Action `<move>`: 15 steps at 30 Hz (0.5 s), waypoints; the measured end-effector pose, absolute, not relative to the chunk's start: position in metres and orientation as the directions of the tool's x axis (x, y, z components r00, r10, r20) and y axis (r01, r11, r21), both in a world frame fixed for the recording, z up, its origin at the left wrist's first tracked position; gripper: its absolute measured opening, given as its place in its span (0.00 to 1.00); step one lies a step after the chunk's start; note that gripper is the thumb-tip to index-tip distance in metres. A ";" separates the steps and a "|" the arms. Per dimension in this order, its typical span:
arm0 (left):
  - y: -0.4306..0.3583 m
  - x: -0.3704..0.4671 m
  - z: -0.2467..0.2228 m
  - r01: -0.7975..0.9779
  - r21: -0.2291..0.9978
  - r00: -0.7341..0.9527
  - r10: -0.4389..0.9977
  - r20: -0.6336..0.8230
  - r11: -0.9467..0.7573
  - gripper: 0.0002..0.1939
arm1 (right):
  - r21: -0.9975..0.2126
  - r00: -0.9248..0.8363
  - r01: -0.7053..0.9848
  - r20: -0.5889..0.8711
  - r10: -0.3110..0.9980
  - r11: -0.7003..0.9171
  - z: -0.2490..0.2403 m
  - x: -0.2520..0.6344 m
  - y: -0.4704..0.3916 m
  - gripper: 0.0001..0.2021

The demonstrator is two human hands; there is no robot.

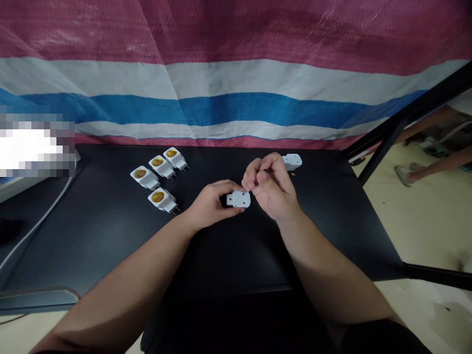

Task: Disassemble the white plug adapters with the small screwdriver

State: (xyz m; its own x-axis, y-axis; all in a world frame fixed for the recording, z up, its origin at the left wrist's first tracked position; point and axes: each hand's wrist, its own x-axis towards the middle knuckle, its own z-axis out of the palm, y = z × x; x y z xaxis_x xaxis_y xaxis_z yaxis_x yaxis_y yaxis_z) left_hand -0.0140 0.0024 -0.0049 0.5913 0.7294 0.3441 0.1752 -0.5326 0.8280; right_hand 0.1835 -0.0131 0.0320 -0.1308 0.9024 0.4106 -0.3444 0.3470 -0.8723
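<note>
Near the middle of the black table [206, 265], my left hand [210, 204] grips a small white plug housing [240, 199] between thumb and fingers. Several dark holes show on the housing's upward face. My right hand [271, 189] is just above and to the right of it, with the fingertips pinched together. Whatever lies in that pinch is too small or hidden to name. Behind my right hand stands another white plug housing [292, 161], partly covered by the hand. A tiny brass-coloured piece [293, 174] lies beside it.
On the left sit several white plugs with round amber-coloured centres [158, 196] and metal pins. A white cable [40, 221] runs along the left side. Striped sheeting [221, 108] hangs behind the table. A black metal frame [383, 147] borders the right, with a person's leg [438, 160] beyond.
</note>
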 end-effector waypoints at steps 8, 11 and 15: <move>0.003 -0.013 -0.006 0.167 0.834 0.602 0.724 0.336 -0.526 0.19 | -0.900 -0.072 -0.282 0.365 0.928 0.332 0.036 0.192 -0.010 0.21; 0.002 -0.013 -0.005 0.167 0.829 0.600 0.722 0.343 -0.533 0.19 | -0.883 0.026 -0.248 0.405 0.914 0.398 0.040 0.200 -0.006 0.21; 0.003 -0.016 -0.004 0.211 0.810 0.569 0.742 0.354 -0.548 0.20 | -0.876 -0.013 -0.012 0.482 0.876 0.482 0.039 0.217 -0.003 0.12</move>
